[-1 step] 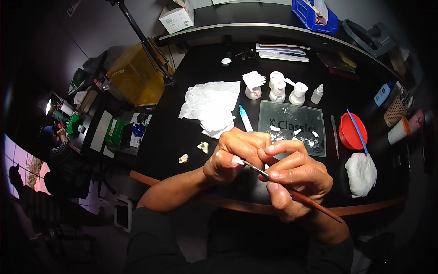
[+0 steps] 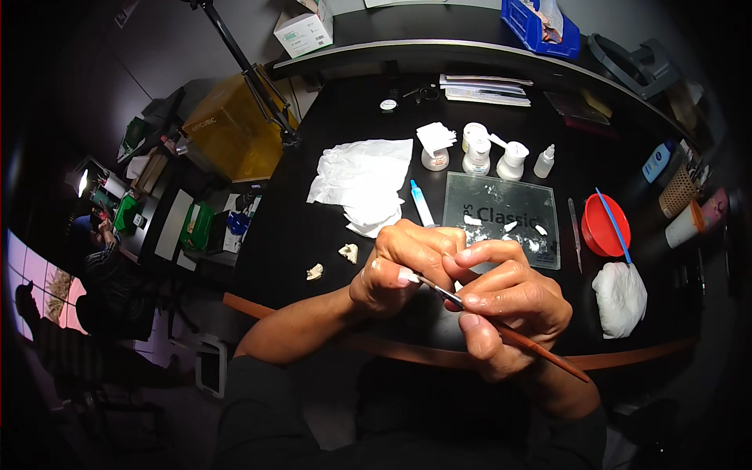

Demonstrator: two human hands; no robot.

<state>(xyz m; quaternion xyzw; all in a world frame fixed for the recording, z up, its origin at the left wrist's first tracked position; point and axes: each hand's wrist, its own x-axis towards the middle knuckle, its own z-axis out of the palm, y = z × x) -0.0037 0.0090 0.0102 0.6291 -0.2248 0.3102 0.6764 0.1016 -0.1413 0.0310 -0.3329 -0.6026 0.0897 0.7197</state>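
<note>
Nothing is visibly moving since the earlier frame. Right hand (image 2: 513,305) is pinching a brush (image 2: 548,358), tip apparently touching the white piece (image 2: 406,276) the left hand (image 2: 398,254) is pinching. Work on it seems under way; what is left, I cannot tell. Beyond the hands, white dabs are lying on the slab (image 2: 460,192), jars (image 2: 476,162) standing farther off.

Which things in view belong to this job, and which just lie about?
Likely the job's: brush in the right hand; something white at the left hand; slab with white bits.

Apparently lying about: white box; blue bin; papers.
</note>
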